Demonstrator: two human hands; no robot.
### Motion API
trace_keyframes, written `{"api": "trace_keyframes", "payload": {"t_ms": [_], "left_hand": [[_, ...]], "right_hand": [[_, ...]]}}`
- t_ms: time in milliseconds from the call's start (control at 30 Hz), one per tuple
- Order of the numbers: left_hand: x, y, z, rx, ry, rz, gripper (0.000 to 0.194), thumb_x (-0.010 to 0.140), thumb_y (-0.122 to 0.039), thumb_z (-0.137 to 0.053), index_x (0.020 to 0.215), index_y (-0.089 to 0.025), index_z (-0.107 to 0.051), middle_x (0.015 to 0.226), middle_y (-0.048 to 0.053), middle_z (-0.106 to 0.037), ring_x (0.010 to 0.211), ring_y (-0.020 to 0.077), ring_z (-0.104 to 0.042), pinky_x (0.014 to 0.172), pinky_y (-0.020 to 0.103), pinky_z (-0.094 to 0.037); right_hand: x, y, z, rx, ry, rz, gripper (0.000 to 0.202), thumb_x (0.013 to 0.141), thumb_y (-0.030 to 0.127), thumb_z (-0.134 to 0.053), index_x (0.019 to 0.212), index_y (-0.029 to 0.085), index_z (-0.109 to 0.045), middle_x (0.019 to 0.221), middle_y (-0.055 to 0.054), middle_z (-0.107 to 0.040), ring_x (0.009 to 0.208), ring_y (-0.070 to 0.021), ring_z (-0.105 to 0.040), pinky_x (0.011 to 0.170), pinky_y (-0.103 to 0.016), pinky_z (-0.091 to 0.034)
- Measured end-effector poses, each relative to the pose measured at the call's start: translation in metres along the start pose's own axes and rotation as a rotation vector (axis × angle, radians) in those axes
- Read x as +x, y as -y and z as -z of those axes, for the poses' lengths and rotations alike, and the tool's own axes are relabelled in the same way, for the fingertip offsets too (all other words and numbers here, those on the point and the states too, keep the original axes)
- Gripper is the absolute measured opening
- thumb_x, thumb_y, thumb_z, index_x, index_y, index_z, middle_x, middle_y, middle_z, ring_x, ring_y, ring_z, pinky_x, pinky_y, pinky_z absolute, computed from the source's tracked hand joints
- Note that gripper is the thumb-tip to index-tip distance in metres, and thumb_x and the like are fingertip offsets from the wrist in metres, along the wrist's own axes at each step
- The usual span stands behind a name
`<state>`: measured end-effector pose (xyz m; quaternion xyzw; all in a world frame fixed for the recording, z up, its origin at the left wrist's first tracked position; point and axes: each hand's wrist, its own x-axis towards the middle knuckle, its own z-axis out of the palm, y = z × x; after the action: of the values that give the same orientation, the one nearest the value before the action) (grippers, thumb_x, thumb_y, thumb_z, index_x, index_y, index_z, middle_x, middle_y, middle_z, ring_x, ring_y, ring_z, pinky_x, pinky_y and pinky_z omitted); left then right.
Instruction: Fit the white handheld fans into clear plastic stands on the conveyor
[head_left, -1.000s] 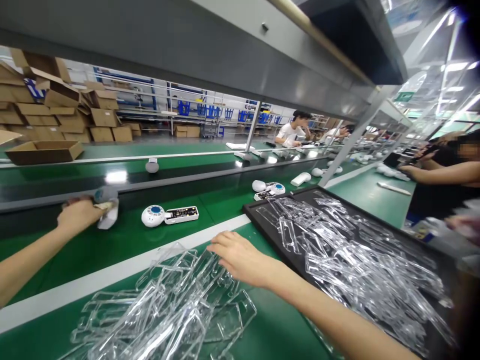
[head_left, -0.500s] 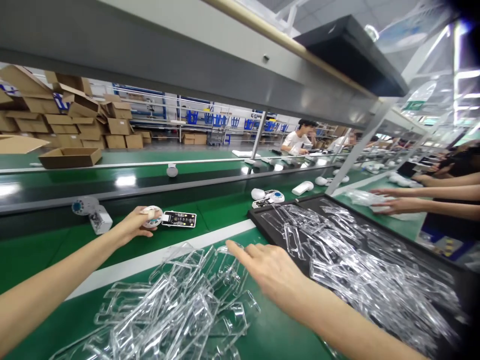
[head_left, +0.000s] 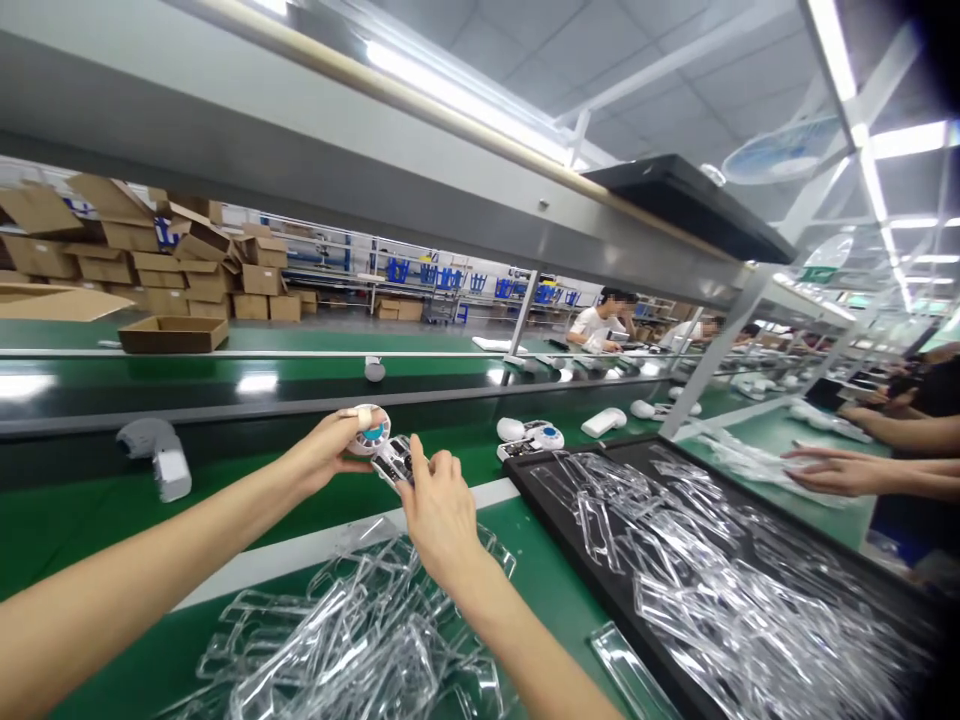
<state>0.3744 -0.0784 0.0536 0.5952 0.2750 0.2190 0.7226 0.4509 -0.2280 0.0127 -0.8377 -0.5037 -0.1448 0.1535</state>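
Note:
My left hand (head_left: 334, 448) is closed on the round head of a white handheld device (head_left: 391, 462). A blue disc shows inside that head, and dark inner parts show along its open handle. The fingers of my right hand (head_left: 442, 505) are closed on the handle's other end, and they hide part of it. Whether a clear piece lies between those fingers I cannot make out. Below my hands, on the green bench, is a heap of clear plastic frames (head_left: 352, 630). More white devices (head_left: 544, 437) lie beyond the black tray, and another (head_left: 171, 470) is at the left.
To the right, a black tray (head_left: 547, 520) holds many more clear frames. One clear frame (head_left: 630, 665) lies beside its near edge. A slanted post (head_left: 709, 350) and an overhead beam (head_left: 420, 200) cross the view. A co-worker's hands (head_left: 840, 468) are at the right.
My right hand has moved from above the clear heap up to the device and taken its handle. My left hand has brought the device rightward and tilted it. The view has shifted.

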Motion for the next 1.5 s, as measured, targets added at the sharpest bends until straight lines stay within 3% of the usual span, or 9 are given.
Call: {"api": "trace_keyframes", "payload": {"t_ms": [367, 533, 633, 767, 867, 967, 1233, 1367, 1500], "left_hand": [[-0.005, -0.011, 0.0, 0.001, -0.07, -0.077, 0.052, 0.057, -0.051, -0.081, 0.094, -0.017, -0.066, 0.086, 0.005, -0.067, 0.082, 0.0227, -0.064, 0.071, 0.037, -0.057], [-0.02, -0.005, -0.012, -0.116, 0.077, -0.257, 0.052, 0.062, -0.048, -0.081, 0.101, -0.019, -0.064, 0.105, 0.007, -0.068, 0.1, 0.0238, -0.062, 0.082, 0.035, -0.053], [-0.025, 0.009, -0.019, -0.202, 0.155, -0.142, 0.054, 0.057, -0.05, -0.083, 0.099, -0.019, -0.066, 0.104, 0.007, -0.069, 0.097, 0.0243, -0.063, 0.079, 0.034, -0.052], [-0.027, 0.017, -0.03, -0.156, 0.012, -0.106, 0.058, 0.058, -0.057, -0.08, 0.099, -0.018, -0.067, 0.103, 0.008, -0.07, 0.098, 0.0258, -0.064, 0.073, 0.03, -0.052], [-0.036, 0.013, -0.043, -0.094, -0.065, -0.235, 0.063, 0.056, -0.059, -0.079, 0.101, -0.017, -0.065, 0.105, 0.01, -0.07, 0.103, 0.0299, -0.063, 0.077, 0.034, -0.053], [-0.048, 0.01, -0.055, -0.007, -0.053, -0.417, 0.059, 0.059, -0.057, -0.078, 0.102, -0.019, -0.064, 0.107, 0.01, -0.07, 0.105, 0.0311, -0.064, 0.087, 0.039, -0.052], [-0.061, 0.006, -0.082, 0.041, -0.014, -0.623, 0.038, 0.07, -0.047, -0.074, 0.097, -0.022, -0.065, 0.104, 0.007, -0.071, 0.103, 0.0284, -0.065, 0.092, 0.039, -0.051], [-0.024, 0.002, -0.083, -0.006, 0.004, -0.416, 0.051, 0.062, -0.05, -0.077, 0.101, -0.019, -0.066, 0.101, 0.009, -0.072, 0.097, 0.028, -0.066, 0.082, 0.038, -0.054], [0.047, 0.012, -0.029, 0.177, -0.098, -0.092, 0.052, 0.049, -0.046, -0.084, 0.087, -0.016, -0.067, 0.08, 0.007, -0.071, 0.07, 0.0221, -0.065, 0.057, 0.03, -0.052]], "right_hand": [[-0.006, -0.013, -0.028, 0.118, -0.054, 0.024, 0.06, 0.095, 0.028, -0.045, 0.151, 0.023, -0.025, 0.124, -0.017, -0.051, 0.111, -0.0306, -0.05, 0.09, -0.048, -0.048], [0.0, -0.026, -0.018, 0.408, -0.092, 0.063, 0.061, 0.097, 0.02, -0.038, 0.153, 0.027, -0.016, 0.116, -0.011, -0.05, 0.105, -0.0232, -0.052, 0.09, -0.039, -0.05], [-0.005, -0.023, -0.006, 0.469, -0.105, 0.129, 0.061, 0.095, 0.018, -0.04, 0.152, 0.028, -0.021, 0.118, -0.012, -0.049, 0.11, -0.0235, -0.05, 0.097, -0.041, -0.047], [-0.009, -0.011, 0.002, 0.653, -0.076, 0.054, 0.057, 0.093, 0.025, -0.047, 0.147, 0.025, -0.033, 0.121, -0.011, -0.052, 0.114, -0.0227, -0.05, 0.1, -0.04, -0.043], [0.006, -0.007, 0.002, 1.096, -0.186, -0.319, 0.042, 0.092, 0.039, -0.044, 0.128, 0.019, -0.053, 0.108, -0.008, -0.061, 0.1, -0.0192, -0.058, 0.089, -0.033, -0.049], [0.028, -0.011, -0.001, 1.419, -0.302, -0.661, 0.045, 0.091, 0.05, -0.035, 0.076, 0.017, -0.062, 0.068, -0.002, -0.06, 0.065, -0.0169, -0.057, 0.062, -0.029, -0.049], [0.042, -0.026, 0.015, 1.348, -0.572, -0.575, 0.052, 0.09, 0.049, -0.033, 0.047, 0.023, -0.044, 0.05, 0.002, -0.05, 0.054, -0.0136, -0.049, 0.059, -0.026, -0.041], [0.034, -0.047, 0.018, 0.948, -0.275, -0.453, 0.059, 0.096, 0.049, -0.015, 0.058, 0.021, -0.05, 0.057, 0.0, -0.053, 0.058, -0.0142, -0.052, 0.057, -0.026, -0.041], [-0.009, -0.085, 0.02, 0.546, 0.035, -0.25, 0.029, 0.093, 0.031, -0.041, 0.073, 0.02, -0.059, 0.072, 0.0, -0.061, 0.07, -0.0147, -0.057, 0.066, -0.025, -0.039]]}}
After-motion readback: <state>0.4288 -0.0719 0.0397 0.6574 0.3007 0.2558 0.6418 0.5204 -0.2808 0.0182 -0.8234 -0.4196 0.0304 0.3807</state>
